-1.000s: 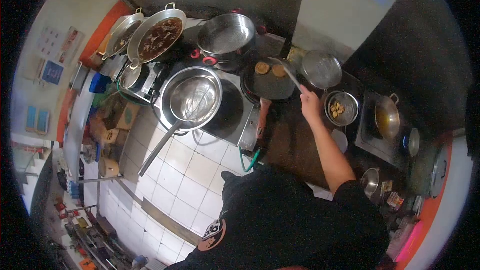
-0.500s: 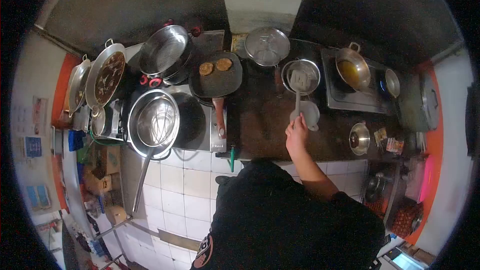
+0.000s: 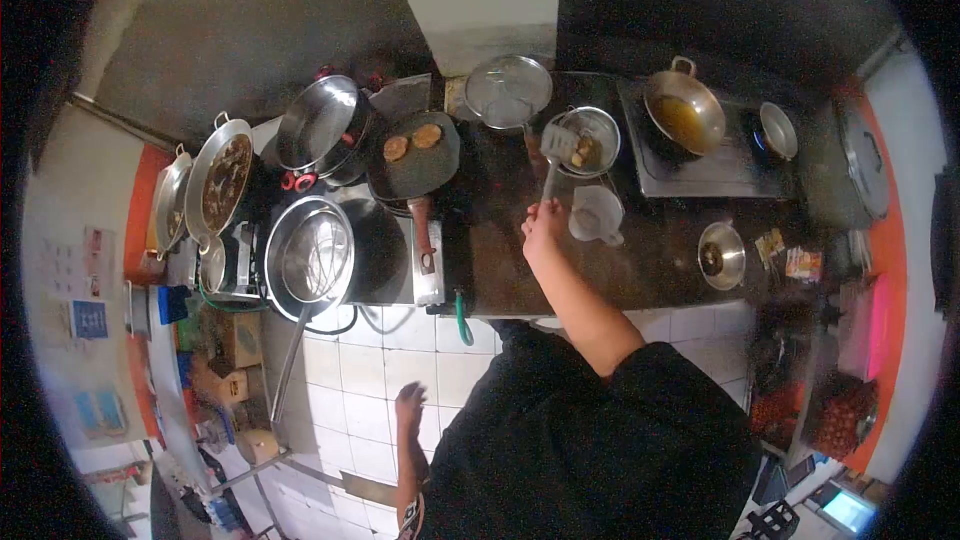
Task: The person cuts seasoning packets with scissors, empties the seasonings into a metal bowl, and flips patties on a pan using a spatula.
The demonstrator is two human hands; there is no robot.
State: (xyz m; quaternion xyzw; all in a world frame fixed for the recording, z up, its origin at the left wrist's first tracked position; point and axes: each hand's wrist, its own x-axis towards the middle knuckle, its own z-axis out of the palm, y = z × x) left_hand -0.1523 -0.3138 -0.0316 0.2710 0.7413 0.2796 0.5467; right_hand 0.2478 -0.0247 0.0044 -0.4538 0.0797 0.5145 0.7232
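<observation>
My right hand is closed around the handle of a light slotted spatula. The spatula's head is over the left rim of a metal strainer bowl, which contains some yellow-brown pieces. Just right of that hand is a pale plastic cup with a handle. A square grill pan to the left bears two browned patties. My left hand hangs low over the white floor tiles, slightly blurred, fingers loosely apart and nothing visible in it.
A wok with yellow oil sits on the right stove, beside a small pan. At left stand a big pan of dark liquid, a deep pot and a long-handled strainer in a bowl. A round mesh lid lies behind.
My right hand and the spatula have moved left and slightly up, uncovering the pieces in the strainer bowl. My left hand has come into view at the lower left. The whole view has shifted.
</observation>
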